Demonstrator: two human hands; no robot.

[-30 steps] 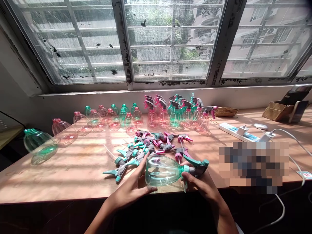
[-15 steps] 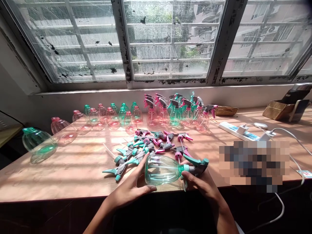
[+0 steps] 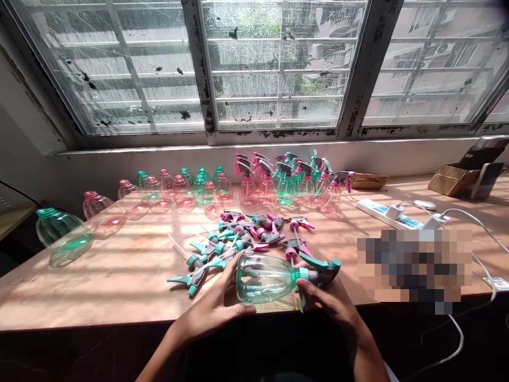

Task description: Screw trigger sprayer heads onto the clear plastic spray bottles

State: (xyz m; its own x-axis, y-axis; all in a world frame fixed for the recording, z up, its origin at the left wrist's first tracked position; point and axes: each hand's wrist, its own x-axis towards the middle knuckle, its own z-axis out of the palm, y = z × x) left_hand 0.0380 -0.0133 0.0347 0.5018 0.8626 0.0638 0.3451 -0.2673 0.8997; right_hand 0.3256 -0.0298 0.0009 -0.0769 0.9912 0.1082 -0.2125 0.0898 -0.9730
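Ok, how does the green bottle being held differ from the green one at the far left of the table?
The held bottle has a spray head on its neck, while the far-left bottle has none. The held bottle is turned on its side; the far-left bottle stands on its base. Both are green and see-through.

Between the fingers, a spray bottle; beyond them on the table, nozzles, then bottles; right of the fingers, a power strip.
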